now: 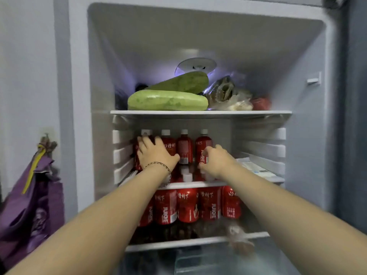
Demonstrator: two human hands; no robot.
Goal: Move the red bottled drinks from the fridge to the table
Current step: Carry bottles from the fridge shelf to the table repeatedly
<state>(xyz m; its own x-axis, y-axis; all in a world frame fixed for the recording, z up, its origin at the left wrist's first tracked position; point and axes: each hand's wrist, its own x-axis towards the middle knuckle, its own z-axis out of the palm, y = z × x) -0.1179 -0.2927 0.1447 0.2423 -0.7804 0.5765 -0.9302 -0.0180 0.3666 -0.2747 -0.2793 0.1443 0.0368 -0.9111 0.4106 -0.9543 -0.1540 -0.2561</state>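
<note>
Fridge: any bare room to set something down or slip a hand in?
Free: the middle shelf right of the four red bottles, over a flat white packet; the lower shelf right of its bottle row looks open, though dim. Crowded: the top shelf, filled by two green gourds and bags; bottles stand packed.

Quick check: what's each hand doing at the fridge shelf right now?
Left hand: open, fingers spread against the two leftmost red bottles.
Right hand: gripping the rightmost red bottle of that row.
</note>
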